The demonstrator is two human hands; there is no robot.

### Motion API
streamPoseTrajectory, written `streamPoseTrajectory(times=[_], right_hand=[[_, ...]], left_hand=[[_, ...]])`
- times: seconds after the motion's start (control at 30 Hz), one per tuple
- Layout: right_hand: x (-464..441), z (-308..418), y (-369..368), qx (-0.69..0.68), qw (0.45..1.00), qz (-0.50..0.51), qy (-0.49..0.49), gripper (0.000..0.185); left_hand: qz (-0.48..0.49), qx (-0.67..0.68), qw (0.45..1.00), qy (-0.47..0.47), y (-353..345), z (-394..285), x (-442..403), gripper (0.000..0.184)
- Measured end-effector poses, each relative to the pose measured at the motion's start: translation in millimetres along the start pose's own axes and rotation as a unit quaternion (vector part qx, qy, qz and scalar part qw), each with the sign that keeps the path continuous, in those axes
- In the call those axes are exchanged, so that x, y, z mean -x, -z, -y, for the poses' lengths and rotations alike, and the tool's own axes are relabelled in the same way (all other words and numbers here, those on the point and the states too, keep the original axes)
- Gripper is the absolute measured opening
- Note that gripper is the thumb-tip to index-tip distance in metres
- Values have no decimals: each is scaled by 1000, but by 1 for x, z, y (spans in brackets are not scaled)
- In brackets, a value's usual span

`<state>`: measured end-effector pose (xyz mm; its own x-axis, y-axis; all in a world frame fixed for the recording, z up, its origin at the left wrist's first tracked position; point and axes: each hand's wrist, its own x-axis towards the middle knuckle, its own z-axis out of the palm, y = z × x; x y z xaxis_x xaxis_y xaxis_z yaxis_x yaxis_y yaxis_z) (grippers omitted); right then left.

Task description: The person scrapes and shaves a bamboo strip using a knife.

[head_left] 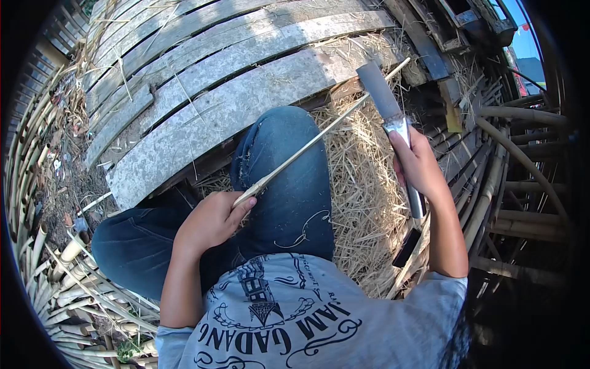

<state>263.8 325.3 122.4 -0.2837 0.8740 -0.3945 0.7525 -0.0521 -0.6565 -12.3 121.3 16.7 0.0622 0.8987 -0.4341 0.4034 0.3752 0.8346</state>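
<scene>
My left hand (212, 222) is closed around the near end of a thin bamboo stick (299, 152). The stick slants up and to the right across my jeans-clad knee. In my right hand (418, 165) is the handle of a broad-bladed knife (380, 92), its wide grey blade pointing up and left. The far part of the stick passes behind or against the blade, and its tip shows just right of it; whether they touch I cannot tell. A curled pale shaving (304, 234) lies on my thigh.
Weathered wooden planks (246, 80) spread ahead of me. Straw-like bamboo shavings (359, 203) cover the ground to the right of my knee. Cut bamboo poles (64, 258) are piled at left, and a bamboo frame (528, 184) stands at right. A dark rectangular object (407, 248) lies beneath my right forearm.
</scene>
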Motion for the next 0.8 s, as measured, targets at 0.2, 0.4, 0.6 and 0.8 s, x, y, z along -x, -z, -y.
streamPoseTrajectory(times=[0.2,0.4,0.6,0.8], right_hand=[[-11,-4,2,-65,993,-88,48,29],[-5,11,2,-17,999,-46,10,26],[6,8,-2,11,1000,23,0,28],[20,13,-17,-3,996,88,-20,35]], left_hand=[[-6,19,999,-27,-9,9,-7,41],[1,15,999,-42,-8,17,-6,43],[38,39,999,6,0,11,0,42],[22,20,999,20,4,11,4,43]])
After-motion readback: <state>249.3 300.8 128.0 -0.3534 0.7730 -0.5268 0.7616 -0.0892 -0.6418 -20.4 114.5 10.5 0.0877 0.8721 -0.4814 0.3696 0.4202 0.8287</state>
